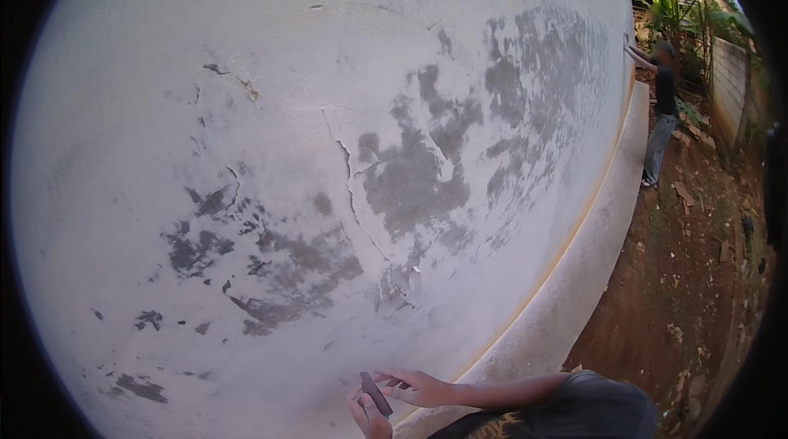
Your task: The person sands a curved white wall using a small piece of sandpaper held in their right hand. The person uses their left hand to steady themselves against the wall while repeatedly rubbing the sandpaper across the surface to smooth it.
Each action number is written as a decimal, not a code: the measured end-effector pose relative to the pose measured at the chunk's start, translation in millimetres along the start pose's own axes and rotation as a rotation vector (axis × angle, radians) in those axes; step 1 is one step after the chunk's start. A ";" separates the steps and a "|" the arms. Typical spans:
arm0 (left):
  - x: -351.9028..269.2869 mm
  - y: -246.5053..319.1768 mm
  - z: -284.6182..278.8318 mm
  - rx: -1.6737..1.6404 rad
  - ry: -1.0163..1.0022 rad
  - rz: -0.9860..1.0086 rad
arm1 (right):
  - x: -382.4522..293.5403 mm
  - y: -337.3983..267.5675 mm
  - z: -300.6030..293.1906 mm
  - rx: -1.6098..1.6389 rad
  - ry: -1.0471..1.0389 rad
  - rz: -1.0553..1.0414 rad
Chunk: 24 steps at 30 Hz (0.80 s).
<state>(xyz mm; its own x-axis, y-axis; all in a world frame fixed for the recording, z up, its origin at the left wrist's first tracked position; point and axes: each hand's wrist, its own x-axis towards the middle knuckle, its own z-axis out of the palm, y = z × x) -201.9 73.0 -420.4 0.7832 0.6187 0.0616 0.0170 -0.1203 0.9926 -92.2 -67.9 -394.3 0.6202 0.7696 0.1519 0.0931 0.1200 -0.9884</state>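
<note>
Low in the view, my left hand (369, 418) grips a flat dark brown block (376, 395) between thumb and fingers. It may be a sanding block or folded sandpaper; its surface is too small to tell. My right hand (420, 387) comes in from the right beside it, fingers apart, with the fingertips close to the block's edge. Whether they touch it cannot be seen. Both hands are in front of a white painted wall (277, 149). Grey patches (415, 183) show where its paint has worn or peeled off, and a long crack with a lifted paint edge (349, 183) runs down the middle.
A pale concrete ledge (591, 279) runs along the wall's foot. Beyond it lies bare brown soil (659, 291) with scattered debris. Farther along, another person (665, 91) stands with arms raised to the wall. A block wall (729, 85) and plants (671, 11) stand behind.
</note>
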 end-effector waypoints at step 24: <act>52.6 152.1 142.8 0.176 0.152 0.285 | 44.4 -127.1 -189.0 -0.524 0.482 -0.676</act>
<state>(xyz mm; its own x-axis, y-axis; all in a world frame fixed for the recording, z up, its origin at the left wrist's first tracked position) -69.4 -23.7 -281.2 0.6710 0.6475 0.3614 -0.0721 -0.4281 0.9009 70.8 -167.5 -262.5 0.5496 0.2886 0.7840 0.8072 0.0583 -0.5874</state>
